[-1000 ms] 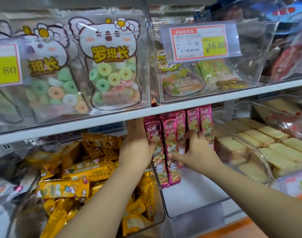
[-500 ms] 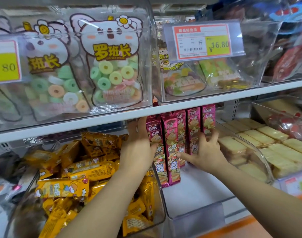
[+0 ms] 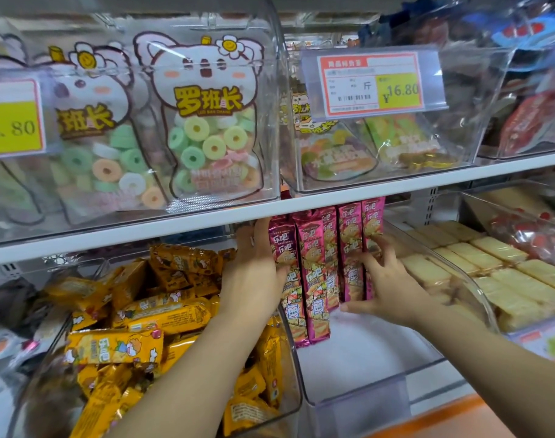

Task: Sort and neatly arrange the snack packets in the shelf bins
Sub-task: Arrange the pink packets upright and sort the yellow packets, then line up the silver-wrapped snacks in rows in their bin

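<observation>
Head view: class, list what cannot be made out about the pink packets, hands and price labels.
All in the head view:
Tops of the tall pink foil snack packets: behind the white shelf edge.
Palm of the left hand: turned away, against the packets.
Small print on the orange-framed price label: too small, blurred.
Far-left yellow price label: cut by the frame edge.

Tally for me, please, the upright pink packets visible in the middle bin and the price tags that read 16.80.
Upright pink packets: 5
Price tags reading 16.80: 2
Total: 7
</observation>
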`<state>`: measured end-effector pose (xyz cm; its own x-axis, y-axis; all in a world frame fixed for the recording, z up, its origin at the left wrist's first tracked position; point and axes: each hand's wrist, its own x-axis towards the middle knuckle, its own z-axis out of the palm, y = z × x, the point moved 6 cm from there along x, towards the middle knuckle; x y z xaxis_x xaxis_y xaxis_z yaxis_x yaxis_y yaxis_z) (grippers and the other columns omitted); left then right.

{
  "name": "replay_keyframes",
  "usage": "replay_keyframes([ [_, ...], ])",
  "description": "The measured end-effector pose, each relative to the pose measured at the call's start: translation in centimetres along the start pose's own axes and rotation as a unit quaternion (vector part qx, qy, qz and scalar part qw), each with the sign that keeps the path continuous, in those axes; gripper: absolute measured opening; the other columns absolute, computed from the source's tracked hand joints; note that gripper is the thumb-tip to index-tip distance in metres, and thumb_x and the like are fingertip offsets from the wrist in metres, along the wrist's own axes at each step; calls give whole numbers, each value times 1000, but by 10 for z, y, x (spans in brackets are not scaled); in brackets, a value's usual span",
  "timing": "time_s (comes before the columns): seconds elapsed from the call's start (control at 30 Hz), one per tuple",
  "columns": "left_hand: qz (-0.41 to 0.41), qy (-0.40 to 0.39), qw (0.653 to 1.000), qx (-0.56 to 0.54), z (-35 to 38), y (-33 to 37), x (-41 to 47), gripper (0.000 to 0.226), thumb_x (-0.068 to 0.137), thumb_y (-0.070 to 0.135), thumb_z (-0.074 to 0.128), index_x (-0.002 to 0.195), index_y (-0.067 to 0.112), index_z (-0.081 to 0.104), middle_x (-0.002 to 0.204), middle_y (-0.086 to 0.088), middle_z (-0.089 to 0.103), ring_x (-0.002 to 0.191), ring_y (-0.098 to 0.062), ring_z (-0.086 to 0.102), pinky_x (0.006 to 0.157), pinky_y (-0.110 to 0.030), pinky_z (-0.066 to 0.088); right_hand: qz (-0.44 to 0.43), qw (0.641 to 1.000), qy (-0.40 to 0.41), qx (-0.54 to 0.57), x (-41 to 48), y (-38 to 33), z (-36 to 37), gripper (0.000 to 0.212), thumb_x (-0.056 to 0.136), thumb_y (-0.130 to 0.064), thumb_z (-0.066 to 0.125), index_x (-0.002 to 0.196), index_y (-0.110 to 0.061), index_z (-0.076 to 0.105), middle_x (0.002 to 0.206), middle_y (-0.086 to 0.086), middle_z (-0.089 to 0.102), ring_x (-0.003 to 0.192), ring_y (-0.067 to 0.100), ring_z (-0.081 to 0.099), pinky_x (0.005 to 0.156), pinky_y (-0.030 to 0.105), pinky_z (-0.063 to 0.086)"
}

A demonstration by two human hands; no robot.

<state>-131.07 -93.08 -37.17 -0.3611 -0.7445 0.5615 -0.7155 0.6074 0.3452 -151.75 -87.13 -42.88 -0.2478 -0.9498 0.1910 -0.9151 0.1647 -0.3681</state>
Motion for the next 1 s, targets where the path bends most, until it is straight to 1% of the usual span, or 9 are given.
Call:
replay_keyframes([
  [0.1, -1, 0, 1000, 2, 0, 0, 0, 80, 81, 24, 70, 144, 20, 22, 130, -12, 37, 92, -35, 61, 67, -43, 56, -6, 999, -26, -31, 0, 4, 2, 98, 60, -67, 72, 140, -31, 30, 152, 3, -6, 139, 36, 21, 111, 47, 30],
  [0.2, -3, -1, 1000, -1, 0, 0, 1, 80, 81, 25, 70, 144, 20, 21, 130, -12, 37, 91, -35, 61, 65, -43, 56, 1, 997, -37, -60, 0, 1, -1, 97, 63, -68, 68, 142, -31, 26, 153, 4, -3, 139, 35, 19, 112, 45, 28],
  [0.33, -11, -10, 1000, -1, -1, 1, 0, 80, 81, 27, 69, 145, 19, 21, 131, -13, 36, 91, -35, 61, 65, -43, 56, 10, 997, -30, -74, -5, -12, -14, 86, 70, -65, 65, 140, -30, 31, 148, 4, 12, 134, 31, 26, 109, 46, 34],
  [0.47, -38, -35, 999, 0, -13, 5, -7, 80, 84, 29, 67, 146, 24, 17, 135, -12, 34, 101, -35, 59, 74, -43, 55, -1, 999, -16, -51, -21, -37, -33, 67, 78, -52, 65, 135, -25, 42, 135, 5, 37, 127, 25, 35, 103, 40, 38],
  [0.53, -47, -54, 997, 12, -24, 11, -14, 73, 87, 31, 63, 145, 28, 17, 133, -9, 39, 104, -31, 58, 78, -41, 54, -30, 999, -7, -34, -32, -60, -42, 58, 81, -48, 64, 131, -25, 48, 128, 2, 47, 123, 22, 42, 98, 38, 42],
  [0.6, -48, -81, 995, 34, -38, 17, -24, 60, 91, 34, 58, 141, 30, 25, 129, -5, 47, 109, -27, 56, 86, -40, 50, -65, 998, 3, -21, -45, -88, -50, 50, 83, -47, 62, 127, -26, 53, 124, -2, 54, 116, 18, 50, 92, 36, 46],
  [0.7, -22, -90, 994, 62, -64, 21, -46, 48, 93, 37, 52, 138, 34, 33, 134, 4, 44, 120, -19, 48, 96, -36, 40, -114, 993, 5, -10, -66, -132, -57, 39, 84, -46, 61, 119, -30, 57, 116, -11, 61, 104, 11, 57, 83, 32, 50],
  [0.8, 8, -71, 994, 77, -94, 15, -69, 44, 94, 36, 50, 136, 37, 37, 131, 11, 45, 117, -14, 50, 93, -32, 40, -161, 987, -9, 8, -80, -171, -55, 35, 83, -46, 60, 114, -31, 58, 108, -11, 64, 97, 11, 58, 79, 33, 50],
  [1.0, -4, -57, 994, 98, -150, -27, -109, 37, 94, 37, 48, 130, 38, 45, 126, 16, 49, 114, -13, 52, 89, -31, 40, -226, 974, -27, 18, -94, -234, -41, 33, 83, -49, 60, 112, -34, 58, 109, -17, 62, 100, 6, 57, 78, 29, 49],
])
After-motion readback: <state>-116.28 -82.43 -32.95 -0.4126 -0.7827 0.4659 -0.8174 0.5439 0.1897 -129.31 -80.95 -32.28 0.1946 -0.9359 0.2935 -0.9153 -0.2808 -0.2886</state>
